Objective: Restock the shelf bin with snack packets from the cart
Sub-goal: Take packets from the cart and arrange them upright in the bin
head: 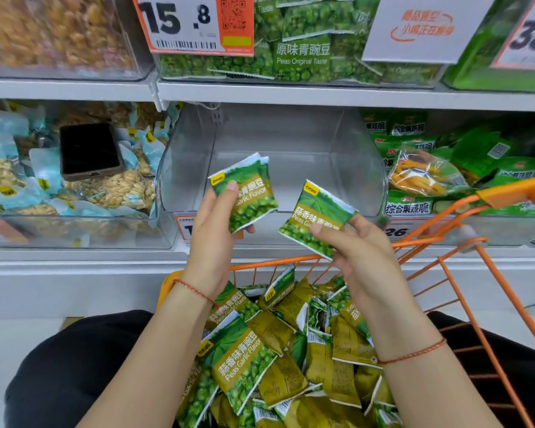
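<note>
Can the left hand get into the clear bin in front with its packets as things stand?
Probably yes. The left hand holds its packets right before the clear bin, whose front is open and inside looks bare; nothing stands between.

This is a shop aisle. Clear bins of packaged snacks sit on white shelves point(322, 95), with a price tag point(179, 24) hanging above. An orange cart point(464, 242) stands at the shelf's front edge.
</note>
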